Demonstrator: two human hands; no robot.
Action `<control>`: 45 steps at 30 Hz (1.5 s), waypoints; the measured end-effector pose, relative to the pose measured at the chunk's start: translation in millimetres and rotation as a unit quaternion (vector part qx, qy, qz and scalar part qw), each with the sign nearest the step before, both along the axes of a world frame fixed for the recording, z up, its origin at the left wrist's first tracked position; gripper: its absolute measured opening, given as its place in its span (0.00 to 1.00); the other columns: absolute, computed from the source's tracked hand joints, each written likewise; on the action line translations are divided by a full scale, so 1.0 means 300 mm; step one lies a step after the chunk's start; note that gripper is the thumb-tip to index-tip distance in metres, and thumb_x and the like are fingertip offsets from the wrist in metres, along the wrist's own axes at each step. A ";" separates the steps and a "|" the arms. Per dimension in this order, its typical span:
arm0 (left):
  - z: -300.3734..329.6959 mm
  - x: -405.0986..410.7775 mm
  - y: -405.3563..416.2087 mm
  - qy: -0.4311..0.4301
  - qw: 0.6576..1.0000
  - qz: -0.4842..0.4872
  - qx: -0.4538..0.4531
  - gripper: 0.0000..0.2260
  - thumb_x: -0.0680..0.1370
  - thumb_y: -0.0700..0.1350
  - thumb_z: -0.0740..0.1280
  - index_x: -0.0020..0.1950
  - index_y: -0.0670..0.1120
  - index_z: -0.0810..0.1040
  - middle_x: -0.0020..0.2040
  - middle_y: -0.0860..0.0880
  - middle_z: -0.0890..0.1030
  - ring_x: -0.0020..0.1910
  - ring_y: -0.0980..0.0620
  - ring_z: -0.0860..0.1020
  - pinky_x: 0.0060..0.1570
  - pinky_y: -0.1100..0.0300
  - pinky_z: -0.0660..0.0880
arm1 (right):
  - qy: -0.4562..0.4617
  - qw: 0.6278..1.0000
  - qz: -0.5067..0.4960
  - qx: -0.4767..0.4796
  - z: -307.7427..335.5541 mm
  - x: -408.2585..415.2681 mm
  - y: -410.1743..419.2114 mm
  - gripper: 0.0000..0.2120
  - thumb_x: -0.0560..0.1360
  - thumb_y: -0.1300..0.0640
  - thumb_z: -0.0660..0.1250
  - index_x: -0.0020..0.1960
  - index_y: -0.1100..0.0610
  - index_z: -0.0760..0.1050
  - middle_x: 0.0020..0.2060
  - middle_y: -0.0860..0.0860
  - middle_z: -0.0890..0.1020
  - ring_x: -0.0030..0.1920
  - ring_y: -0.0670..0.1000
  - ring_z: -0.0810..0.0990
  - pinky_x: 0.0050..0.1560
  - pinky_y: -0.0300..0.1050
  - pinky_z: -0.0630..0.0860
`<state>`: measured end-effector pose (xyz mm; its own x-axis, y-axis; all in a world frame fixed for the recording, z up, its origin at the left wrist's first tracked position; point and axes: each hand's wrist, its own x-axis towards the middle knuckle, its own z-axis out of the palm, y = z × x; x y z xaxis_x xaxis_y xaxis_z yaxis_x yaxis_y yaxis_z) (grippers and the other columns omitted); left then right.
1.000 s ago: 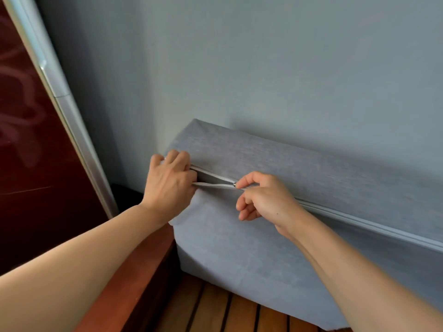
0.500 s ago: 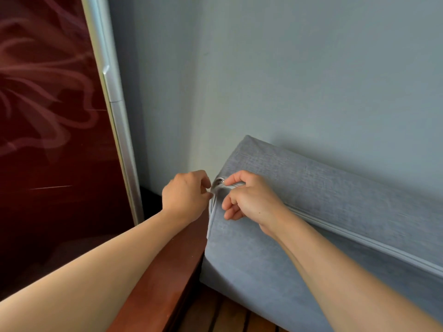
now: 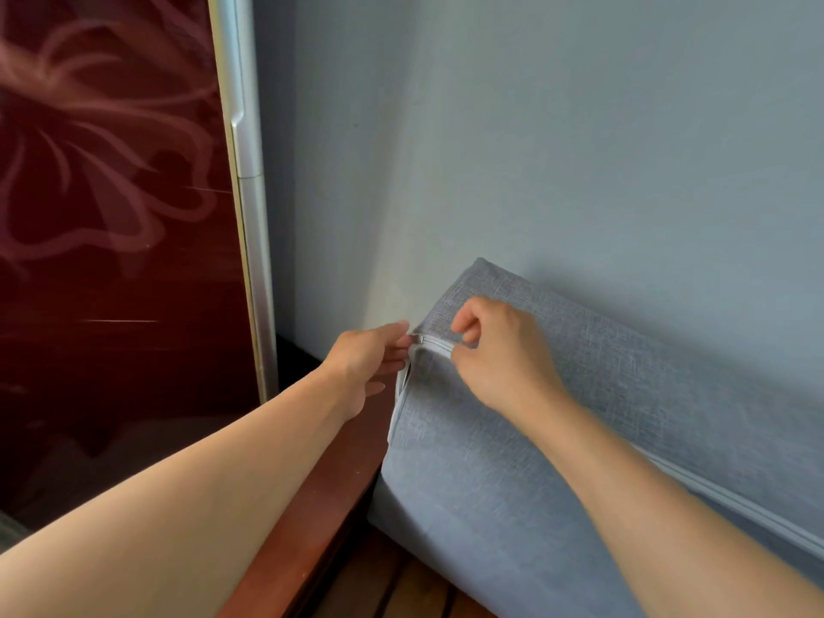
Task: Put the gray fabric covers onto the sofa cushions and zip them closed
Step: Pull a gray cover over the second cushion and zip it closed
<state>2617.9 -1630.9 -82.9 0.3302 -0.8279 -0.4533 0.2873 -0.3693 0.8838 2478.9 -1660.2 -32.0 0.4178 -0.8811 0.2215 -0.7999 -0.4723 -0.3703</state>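
Head view: gray-covered sofa cushion [image 3: 557, 439] stands on edge, leaning against the blue-gray wall [image 3: 579, 127], its lower end on the wooden slats [image 3: 414, 591] of the sofa frame. Zipper [image 3: 437, 344] runs along the cushion's edge and reads closed from the lower right up to the top-left corner. Below that corner the cover seam [image 3: 401, 394] gapes a little, light edge showing.

Left hand [image 3: 363, 368]: thumb and fingertips pinched together at the small metal zipper pull [image 3: 418, 339] right at the corner. Contact looks like a pinch on the pull, other fingers loosely curled below it.

Right hand [image 3: 499, 354]: curled, thumb and forefinger pinching the cover fabric and zipper tape just right of the pull. Knuckles face the camera, so the fingertips are mostly hidden; the grip itself is plain enough. The two hands sit just beside each other, the pull between them.

Both forearms reach in from the bottom of the frame. Reddish wooden armrest [image 3: 321, 506] lies under the left forearm, touching the cushion's left side. Further left: dark red glossy door panel [image 3: 111, 216] with a floral pattern and a silver vertical handle strip [image 3: 245, 127].
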 end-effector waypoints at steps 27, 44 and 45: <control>-0.019 -0.022 -0.021 0.071 0.996 0.018 0.056 0.07 0.76 0.48 0.69 0.49 0.45 0.78 0.50 0.51 0.78 0.55 0.52 0.73 0.68 0.44 0.55 | 0.133 0.985 0.051 -0.097 -0.065 0.030 -0.044 0.08 0.77 0.52 0.65 0.53 0.55 0.75 0.55 0.51 0.76 0.58 0.53 0.73 0.57 0.48 0.64; -0.153 0.024 -0.061 0.173 0.982 -0.064 0.030 0.06 0.77 0.49 0.67 0.42 0.48 0.78 0.43 0.52 0.78 0.44 0.55 0.74 0.59 0.53 0.64 | 0.167 0.950 0.162 -0.209 -0.109 0.118 -0.095 0.07 0.64 0.64 0.74 0.38 0.58 0.77 0.39 0.54 0.77 0.44 0.58 0.75 0.51 0.55 0.73; -0.163 0.028 -0.063 0.177 0.981 -0.070 0.027 0.06 0.77 0.49 0.67 0.42 0.48 0.78 0.42 0.53 0.78 0.43 0.55 0.74 0.60 0.53 0.63 | 0.165 0.950 0.161 -0.211 -0.113 0.114 -0.095 0.08 0.64 0.64 0.75 0.38 0.58 0.77 0.39 0.54 0.77 0.44 0.58 0.76 0.51 0.54 0.73</control>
<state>2626.4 -1650.0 -131.7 0.0293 -0.8253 -0.5639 0.5153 -0.4709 0.7160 2513.0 -1688.8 -66.0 0.7585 -0.5574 0.3375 -0.6283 -0.7629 0.1521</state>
